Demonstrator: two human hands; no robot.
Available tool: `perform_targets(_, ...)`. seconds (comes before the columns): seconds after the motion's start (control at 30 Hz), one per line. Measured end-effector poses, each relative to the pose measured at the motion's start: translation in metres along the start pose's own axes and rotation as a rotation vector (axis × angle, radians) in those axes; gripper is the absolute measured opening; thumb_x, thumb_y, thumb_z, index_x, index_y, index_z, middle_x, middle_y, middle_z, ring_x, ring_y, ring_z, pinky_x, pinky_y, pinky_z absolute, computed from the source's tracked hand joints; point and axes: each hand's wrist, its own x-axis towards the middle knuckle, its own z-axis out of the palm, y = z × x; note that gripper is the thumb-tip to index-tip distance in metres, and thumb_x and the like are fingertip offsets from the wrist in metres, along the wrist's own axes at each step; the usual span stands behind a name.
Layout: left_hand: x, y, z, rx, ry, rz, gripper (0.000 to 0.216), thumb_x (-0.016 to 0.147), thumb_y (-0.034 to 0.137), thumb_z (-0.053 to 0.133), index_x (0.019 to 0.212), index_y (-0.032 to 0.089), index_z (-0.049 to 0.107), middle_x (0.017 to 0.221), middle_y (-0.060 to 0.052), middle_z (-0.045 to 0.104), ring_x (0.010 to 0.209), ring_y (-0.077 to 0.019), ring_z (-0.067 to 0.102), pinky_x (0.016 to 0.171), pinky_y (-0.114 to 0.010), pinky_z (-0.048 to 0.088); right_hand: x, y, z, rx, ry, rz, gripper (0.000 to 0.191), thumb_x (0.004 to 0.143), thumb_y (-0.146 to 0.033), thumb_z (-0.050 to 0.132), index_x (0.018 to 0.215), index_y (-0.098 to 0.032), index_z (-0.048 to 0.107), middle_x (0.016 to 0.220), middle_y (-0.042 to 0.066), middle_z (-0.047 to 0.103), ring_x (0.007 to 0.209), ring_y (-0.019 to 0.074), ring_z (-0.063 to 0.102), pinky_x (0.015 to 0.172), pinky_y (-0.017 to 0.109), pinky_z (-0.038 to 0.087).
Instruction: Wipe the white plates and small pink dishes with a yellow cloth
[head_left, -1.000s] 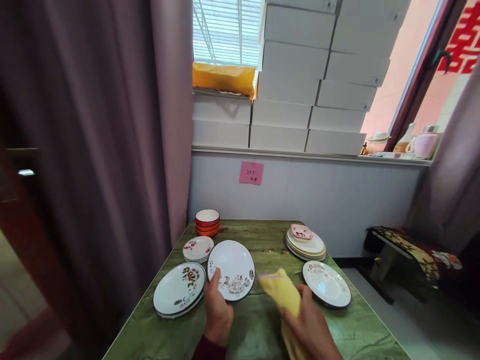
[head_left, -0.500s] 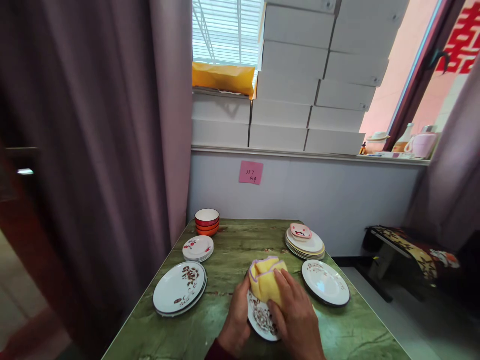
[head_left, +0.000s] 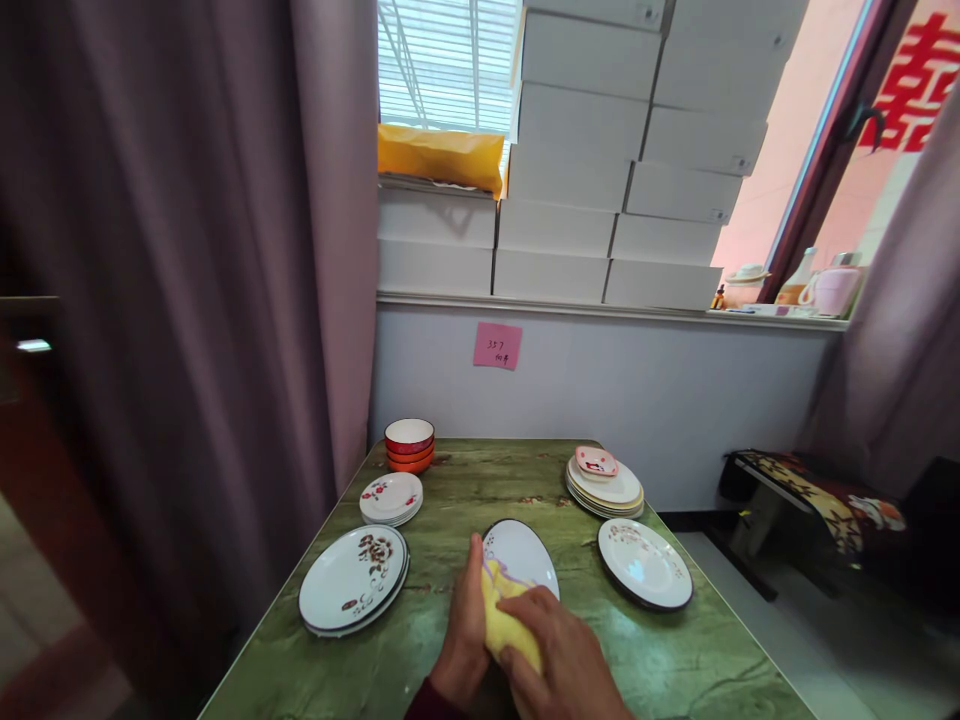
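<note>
In front of me a white plate with a dark rim is tilted up above the table. My left hand grips its left edge, thumb pointing up along the rim. My right hand is closed on a yellow cloth with a purple edge and presses it against the near part of the plate. The cloth and my fingers hide that lower part. To the left lies a stack of flower-patterned oval plates; on the right is another patterned plate with a dark rim.
Small floral plates and stacked red and orange bowls stand at the back left of the green table. At the back right, a pink square dish sits on stacked plates. A purple curtain hangs close on the left.
The cloth and my right hand have moved down the plate towards me. The plate's upper part now shows, and its lower flower pattern is covered.
</note>
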Motion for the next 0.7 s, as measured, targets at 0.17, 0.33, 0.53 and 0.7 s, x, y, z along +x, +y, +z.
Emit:
perform_targets(0.17,-0.011,-0.004,0.012,0.075,-0.162,0.03,0.049,0.084,0.053,0.066,0.107,0.011,0.071,0.095,-0.012,0.077,0.086,-0.0246,0.072,0.078,-0.031,0.055,0.018,0.009,0.002,-0.113,0.319,0.062,0.041,0.085,-0.018,0.053,0.123,-0.032,0.063,0.132,0.005,0.059,0.117,0.0247,0.059,0.095,0.035,0.05)
perform_targets(0.33,-0.018,0.001,0.013,0.215,-0.103,0.054,0.038,0.074,0.038,0.078,0.097,0.008,0.073,0.087,-0.015,0.078,0.079,-0.0281,0.074,0.071,-0.033,0.055,0.023,0.042,0.004,-0.334,0.454,0.142,0.045,0.085,-0.013,0.052,0.125,-0.032,0.062,0.13,0.007,0.06,0.109,0.0264,0.061,0.09,0.039,0.051)
perform_targets(0.53,-0.011,0.017,0.005,0.203,0.094,0.176,0.027,0.073,0.034,0.078,0.084,0.011,0.07,0.069,-0.01,0.076,0.067,-0.0268,0.073,0.066,-0.036,0.056,0.001,0.067,-0.006,-0.299,0.374,0.21,0.039,0.083,-0.019,0.053,0.119,-0.031,0.062,0.122,0.007,0.064,0.104,0.0272,0.064,0.083,0.04,0.053)
perform_targets(0.7,-0.011,0.021,-0.003,0.356,-0.007,0.118,0.025,0.072,0.034,0.079,0.078,0.012,0.07,0.064,-0.007,0.073,0.056,-0.0206,0.067,0.056,-0.028,0.05,-0.003,0.073,-0.032,-0.143,0.741,0.149,0.045,0.088,-0.035,0.055,0.131,-0.021,0.048,0.126,0.013,0.061,0.117,0.0312,0.057,0.101,0.051,0.045)
